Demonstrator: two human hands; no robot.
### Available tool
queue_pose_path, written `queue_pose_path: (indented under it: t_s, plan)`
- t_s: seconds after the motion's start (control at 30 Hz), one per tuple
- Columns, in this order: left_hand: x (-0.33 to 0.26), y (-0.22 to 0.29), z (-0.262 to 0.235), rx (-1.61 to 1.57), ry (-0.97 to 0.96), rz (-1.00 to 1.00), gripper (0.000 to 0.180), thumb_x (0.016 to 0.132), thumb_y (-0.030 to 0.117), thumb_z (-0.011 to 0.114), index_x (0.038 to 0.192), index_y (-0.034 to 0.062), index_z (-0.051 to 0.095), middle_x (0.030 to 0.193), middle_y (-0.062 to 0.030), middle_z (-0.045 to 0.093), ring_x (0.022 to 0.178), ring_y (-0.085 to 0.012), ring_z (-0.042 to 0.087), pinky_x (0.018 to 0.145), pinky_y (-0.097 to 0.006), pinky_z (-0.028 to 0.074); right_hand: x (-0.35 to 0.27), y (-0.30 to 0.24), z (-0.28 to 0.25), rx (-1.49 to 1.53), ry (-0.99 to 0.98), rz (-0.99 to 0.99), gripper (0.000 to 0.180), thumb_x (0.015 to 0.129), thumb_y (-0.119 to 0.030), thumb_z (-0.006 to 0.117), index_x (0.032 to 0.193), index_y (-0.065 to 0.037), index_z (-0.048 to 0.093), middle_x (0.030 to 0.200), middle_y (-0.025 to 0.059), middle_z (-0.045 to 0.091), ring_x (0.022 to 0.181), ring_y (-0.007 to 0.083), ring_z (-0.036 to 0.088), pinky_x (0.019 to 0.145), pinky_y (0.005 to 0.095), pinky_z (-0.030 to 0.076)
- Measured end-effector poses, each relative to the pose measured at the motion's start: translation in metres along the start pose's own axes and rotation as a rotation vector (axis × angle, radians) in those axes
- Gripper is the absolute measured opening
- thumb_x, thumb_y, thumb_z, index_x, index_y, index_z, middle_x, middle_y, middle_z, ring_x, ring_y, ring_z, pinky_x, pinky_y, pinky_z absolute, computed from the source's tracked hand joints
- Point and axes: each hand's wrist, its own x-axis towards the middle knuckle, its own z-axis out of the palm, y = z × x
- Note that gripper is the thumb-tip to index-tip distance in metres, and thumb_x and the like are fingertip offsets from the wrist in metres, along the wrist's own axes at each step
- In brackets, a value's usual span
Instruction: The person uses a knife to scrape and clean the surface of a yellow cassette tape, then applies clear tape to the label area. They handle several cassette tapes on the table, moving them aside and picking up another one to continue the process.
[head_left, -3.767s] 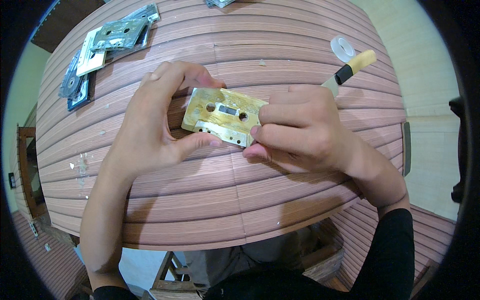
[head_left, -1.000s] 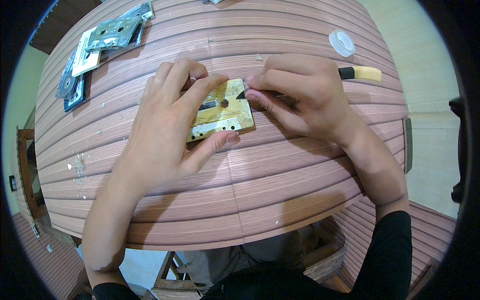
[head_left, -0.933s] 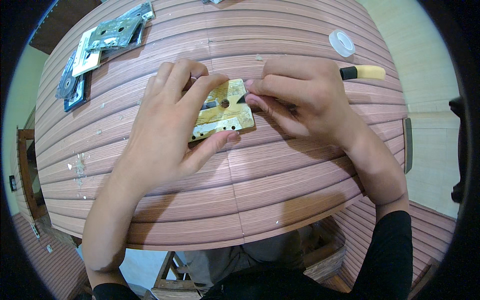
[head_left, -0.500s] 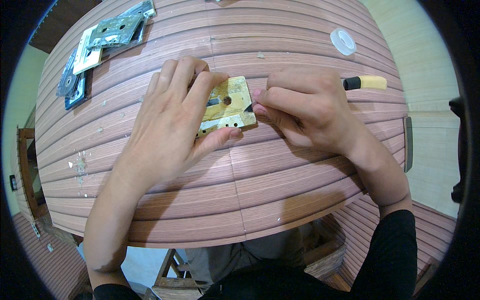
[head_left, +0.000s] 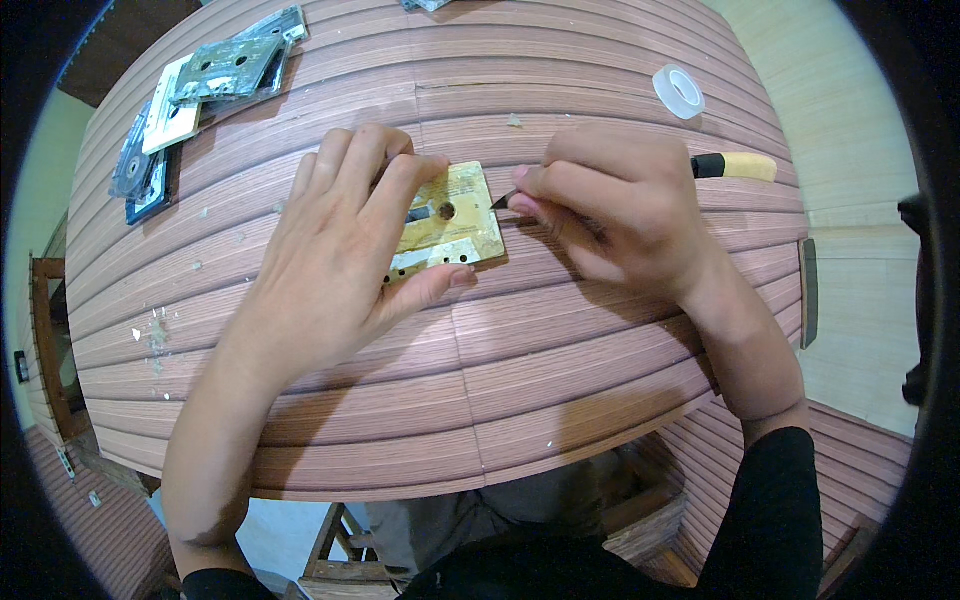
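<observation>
A yellowed cassette tape (head_left: pixel 463 228) with peeling, worn label remains lies flat on the wood-patterned table. My left hand (head_left: pixel 325 235) grips it, index finger at the far edge and thumb along the near edge, covering its left part. In my right hand (head_left: pixel 620 210) is a knife (head_left: pixel 740 167), pinched close to its dark pointed tip. Its yellow handle with a black collar sticks out to the right behind my fist. The tip is at the cassette's right edge; whether it touches, I cannot tell. Most of the blade is hidden by my fingers.
Several cassettes (head_left: pixel 225 70), some in clear cases, are piled at the far left. A roll of clear tape (head_left: pixel 679 91) sits at the far right. Pale scraps (head_left: pixel 155 335) are scattered on the left, and another scrap (head_left: pixel 515 121) lies beyond the cassette.
The knife tip has moved from the cassette's lower right face to its right edge, slightly farther up. My left hand keeps its hold, and the whole view has shifted slightly.
</observation>
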Motion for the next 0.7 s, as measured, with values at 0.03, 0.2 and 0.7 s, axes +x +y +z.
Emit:
queue_pose_path:
  t_s: [0.03, 0.2, 0.7]
  plan:
    - [0.000, 0.000, 0.000, 0.003, 0.002, 0.001, 0.077, 0.095, 0.047, 0.085, 0.151, -0.0001, 0.059, 0.140, -0.0242, 0.056, 0.131, -0.0460, 0.057, 0.114, -0.054, 0.049, 0.001, 0.000, 0.000, 0.005, -0.002, -0.001, 0.015, 0.093, -0.011, 0.092, 0.099, -0.004, 0.079, 0.082, 0.0077, 0.070, 0.065, 0.0261, 0.068, 0.056, 0.0389, 0.050]
    - [-0.001, 0.000, 0.000, -0.005, -0.021, -0.015, 0.077, 0.094, 0.046, 0.086, 0.150, -0.0002, 0.060, 0.141, -0.0240, 0.056, 0.131, -0.0458, 0.057, 0.114, -0.054, 0.049, 0.003, -0.009, 0.001, -0.032, -0.034, 0.011, 0.014, 0.093, -0.011, 0.091, 0.098, -0.006, 0.079, 0.082, 0.0055, 0.070, 0.064, 0.0244, 0.067, 0.054, 0.0389, 0.050]
    - [0.000, 0.002, 0.003, 0.012, 0.011, -0.008, 0.077, 0.095, 0.047, 0.085, 0.150, -0.0018, 0.060, 0.141, -0.0228, 0.056, 0.130, -0.0443, 0.056, 0.115, -0.054, 0.048, -0.003, -0.012, 0.008, 0.054, -0.016, 0.099, 0.015, 0.096, -0.014, 0.088, 0.098, -0.007, 0.074, 0.082, 0.0084, 0.065, 0.068, 0.0306, 0.067, 0.057, 0.0443, 0.049]
